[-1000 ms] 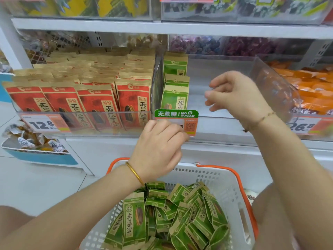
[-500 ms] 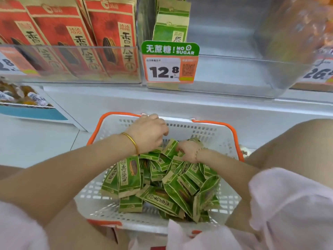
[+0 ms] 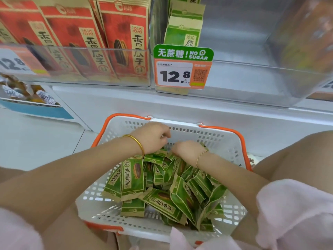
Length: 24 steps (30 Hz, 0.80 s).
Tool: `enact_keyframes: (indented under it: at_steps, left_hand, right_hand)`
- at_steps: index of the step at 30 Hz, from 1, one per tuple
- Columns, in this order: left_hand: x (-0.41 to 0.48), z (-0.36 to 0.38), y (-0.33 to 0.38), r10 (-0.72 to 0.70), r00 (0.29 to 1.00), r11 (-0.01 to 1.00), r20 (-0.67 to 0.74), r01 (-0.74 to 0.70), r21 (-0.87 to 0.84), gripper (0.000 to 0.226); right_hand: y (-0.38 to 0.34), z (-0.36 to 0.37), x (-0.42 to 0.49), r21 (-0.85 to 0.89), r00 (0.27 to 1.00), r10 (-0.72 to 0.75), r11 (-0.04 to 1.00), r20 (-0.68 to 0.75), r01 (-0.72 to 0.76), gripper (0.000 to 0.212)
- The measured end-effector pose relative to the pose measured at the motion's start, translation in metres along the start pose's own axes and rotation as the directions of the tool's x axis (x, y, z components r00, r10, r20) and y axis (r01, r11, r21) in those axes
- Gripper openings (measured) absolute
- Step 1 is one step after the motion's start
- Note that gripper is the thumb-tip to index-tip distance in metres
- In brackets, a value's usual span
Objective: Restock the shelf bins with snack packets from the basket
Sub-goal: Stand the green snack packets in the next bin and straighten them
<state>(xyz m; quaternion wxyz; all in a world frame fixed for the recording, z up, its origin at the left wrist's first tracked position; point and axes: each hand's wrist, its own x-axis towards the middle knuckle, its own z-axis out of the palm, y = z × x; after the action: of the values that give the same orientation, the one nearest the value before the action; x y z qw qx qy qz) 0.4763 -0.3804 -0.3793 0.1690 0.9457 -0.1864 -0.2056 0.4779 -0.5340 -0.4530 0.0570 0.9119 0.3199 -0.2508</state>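
A white basket (image 3: 212,139) with orange handles sits low in front of me, holding several green snack packets (image 3: 133,177) in a loose heap. Both hands are at its far end. My left hand (image 3: 153,138) hovers just above the heap with curled fingers; whether it holds a packet is hidden. My right hand (image 3: 187,150) digs its fingers into the packet tops beside it and grips them. Above, the clear shelf bin (image 3: 252,83) holds a few upright green packets (image 3: 183,33) at its left side; the rest of it is bare.
A green and orange price tag (image 3: 182,69) hangs on the bin's front. The bin to the left is packed with red packets (image 3: 122,42). A blue tray of wrapped sweets (image 3: 27,98) sits lower left. My knee (image 3: 297,156) is beside the basket on the right.
Both hands came down from the shelf front into the basket. Since half a second ago they have drawn together at its far end, and my view has dropped closer.
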Motion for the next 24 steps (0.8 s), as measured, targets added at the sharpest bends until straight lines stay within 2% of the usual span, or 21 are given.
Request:
enact_keyframes:
  at_steps: [1,3,5,6,8,9,11,13,15,17,20,21,22,24]
  left_hand:
    - [0.0,-0.001,0.0,-0.051,0.998,0.996,0.025,0.053,-0.07,0.032]
    - [0.0,-0.004,-0.002,-0.136,0.987,0.973,0.088,0.149,-0.175,0.035]
    - [-0.001,-0.006,-0.005,-0.215,0.964,0.932,0.158,0.251,-0.262,0.039]
    - [-0.003,-0.006,-0.006,-0.246,0.947,0.891,0.208,0.305,-0.337,0.041]
    - [-0.009,-0.008,-0.004,-0.252,0.914,0.753,0.318,0.392,-0.529,0.041]
    - [-0.012,-0.009,-0.002,-0.233,0.906,0.683,0.353,0.41,-0.604,0.039]
    - [-0.018,-0.01,0.001,-0.197,0.909,0.605,0.367,0.407,-0.684,0.032]
    - [-0.022,-0.013,0.004,-0.159,0.917,0.586,0.365,0.386,-0.713,0.028]
    - [-0.026,-0.016,0.004,-0.113,0.92,0.544,0.376,0.374,-0.751,0.022]
    - [-0.029,-0.02,0.004,-0.094,0.915,0.486,0.391,0.385,-0.785,0.015]
    - [-0.031,-0.025,0.006,-0.109,0.91,0.443,0.401,0.405,-0.8,0.011]
    - [-0.031,-0.027,0.007,-0.117,0.906,0.418,0.406,0.416,-0.808,0.009]
    - [-0.032,-0.029,0.009,-0.131,0.901,0.376,0.412,0.43,-0.821,0.009]
    - [-0.034,-0.031,0.011,-0.162,0.882,0.273,0.442,0.47,-0.839,0.013]
  right_hand:
    - [0.003,-0.013,-0.008,0.087,0.999,-0.023,0.996,-0.041,0.026,0.02]
    - [0.012,-0.037,-0.028,0.253,0.974,-0.084,0.958,-0.212,0.137,0.017]
    - [0.021,-0.052,-0.05,0.418,0.922,-0.083,0.873,-0.379,0.25,0.01]
    - [0.024,-0.057,-0.062,0.539,0.909,-0.049,0.792,-0.415,0.288,0.013]
    - [0.024,-0.065,-0.08,0.754,0.901,0.035,0.562,-0.433,0.341,0.03]
    - [0.024,-0.067,-0.086,0.798,0.891,0.067,0.479,-0.449,0.366,0.032]
    - [0.024,-0.07,-0.09,0.823,0.865,0.119,0.394,-0.487,0.409,0.027]
    - [0.026,-0.071,-0.091,0.848,0.848,0.177,0.301,-0.5,0.437,0.025]
    - [0.029,-0.071,-0.091,0.853,0.832,0.218,0.255,-0.51,0.456,0.018]
    - [0.032,-0.069,-0.089,0.863,0.834,0.249,0.26,-0.493,0.433,0.017]
    - [0.033,-0.067,-0.086,0.878,0.85,0.267,0.294,-0.454,0.377,0.033]
    - [0.034,-0.066,-0.086,0.86,0.855,0.238,0.359,-0.46,0.363,0.042]
    - [0.033,-0.065,-0.086,0.814,0.865,0.179,0.468,-0.468,0.344,0.05]
    - [0.028,-0.063,-0.087,0.674,0.89,0.016,0.66,-0.455,0.333,0.062]
